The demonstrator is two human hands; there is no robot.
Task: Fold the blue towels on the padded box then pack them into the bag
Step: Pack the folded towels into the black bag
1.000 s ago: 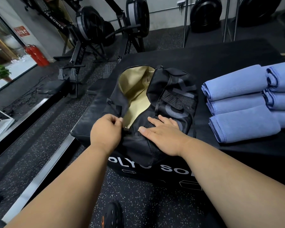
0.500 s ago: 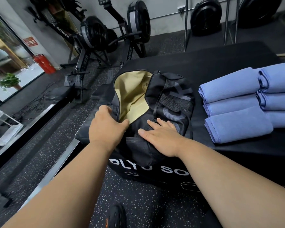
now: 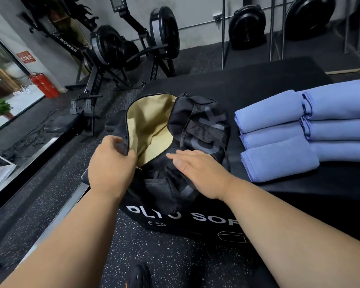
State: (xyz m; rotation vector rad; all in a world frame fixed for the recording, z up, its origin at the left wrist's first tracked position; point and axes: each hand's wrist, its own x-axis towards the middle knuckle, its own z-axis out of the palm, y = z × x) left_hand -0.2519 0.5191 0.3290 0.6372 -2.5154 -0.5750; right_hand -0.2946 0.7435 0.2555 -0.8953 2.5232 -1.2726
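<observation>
Head-camera view, looking down at a black bag (image 3: 195, 129) lying on the near left corner of a black padded box (image 3: 258, 84). The bag's mouth gapes open, showing tan lining, though its depths cannot be seen. The left hand (image 3: 110, 165) pinches the bag's left zipper edge, fingers curled around the fabric. The right hand (image 3: 200, 173) lies flat with straight fingers on the bag's near right side, holding nothing. To the right of the bag, apart from it, folded blue towels (image 3: 279, 138) sit in two rows on the box — the farther row is cut off by the frame edge. White lettering on the box's front is partly hidden by the forearms. Beyond the bag's far left end stand rowing machines (image 3: 112, 46).
</observation>
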